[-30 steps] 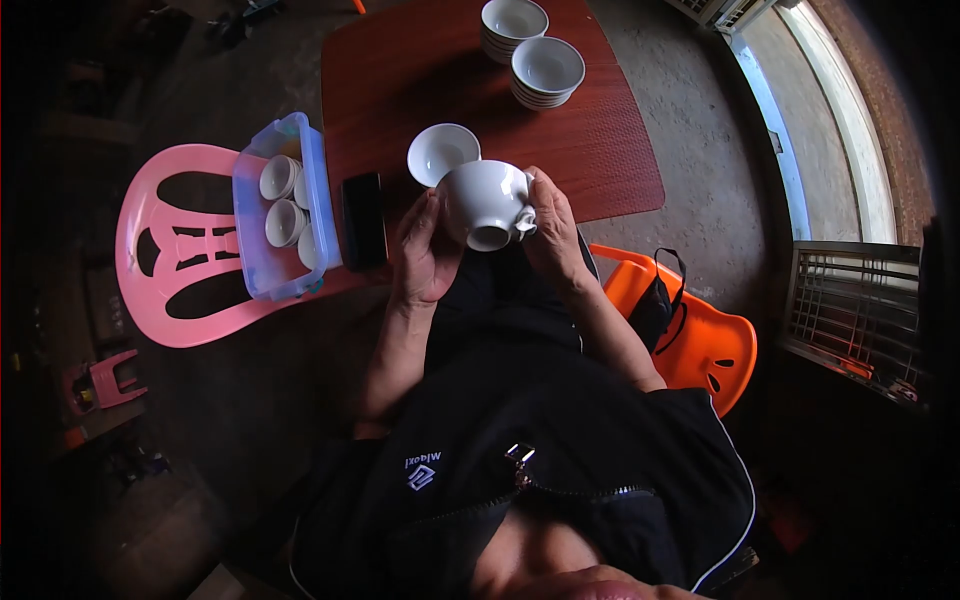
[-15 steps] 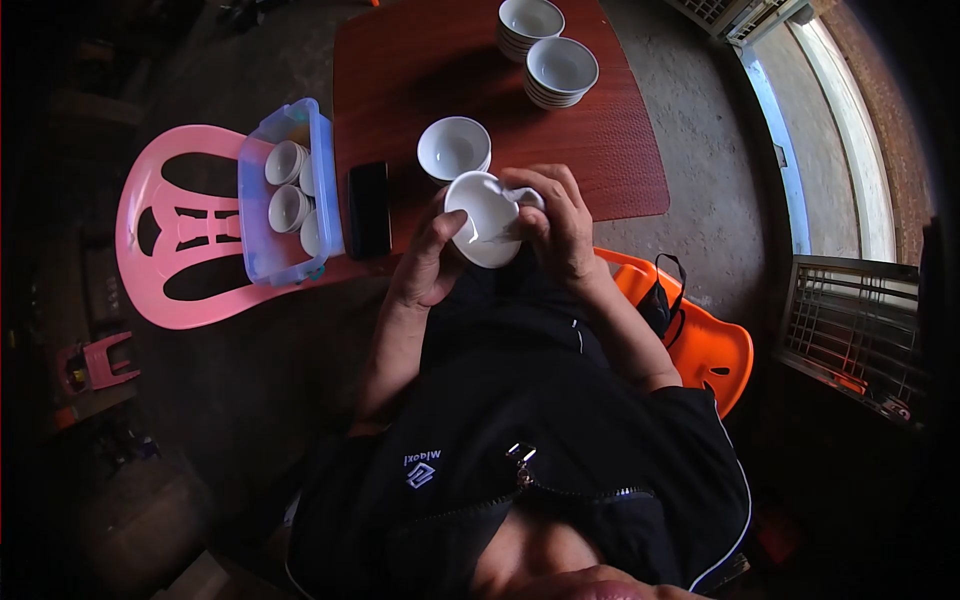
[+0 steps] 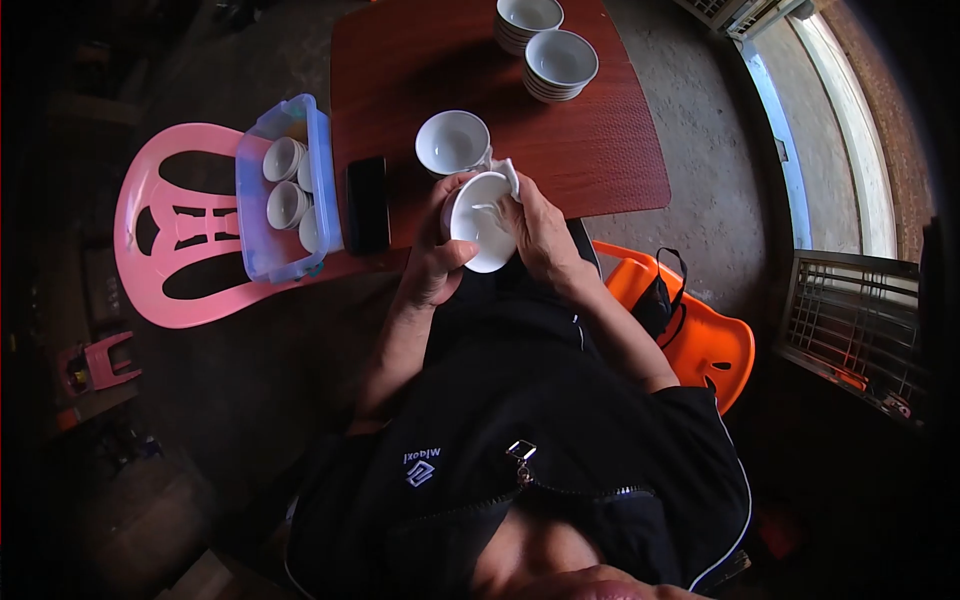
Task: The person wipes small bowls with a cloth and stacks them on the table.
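My left hand point(image 3: 442, 262) grips a white bowl point(image 3: 478, 235) from its left side, thumb over the rim. The bowl is tilted, with its inside toward me. My right hand point(image 3: 544, 232) is closed on a crumpled white tissue point(image 3: 509, 177) at the bowl's right rim; some fingers reach the inside and are partly hidden. Just beyond, another white bowl point(image 3: 453, 143) stands upright near the table's edge, its lower part partly covered by my hands and the held bowl.
On the red-brown table point(image 3: 430, 60) stand two bowl stacks, a nearer stack point(image 3: 561, 62) and a farther stack point(image 3: 528, 18), plus a black phone point(image 3: 368, 205). A clear blue bin point(image 3: 322, 190) with several small white cups sits on a pink chair point(image 3: 150, 215). An orange chair point(image 3: 725, 350) bears a black bag point(image 3: 655, 308).
My right hand has turned and moved slightly, its fingers with the tissue now lying over the bowl's right rim. The bowl is turned more on its side in my left hand.
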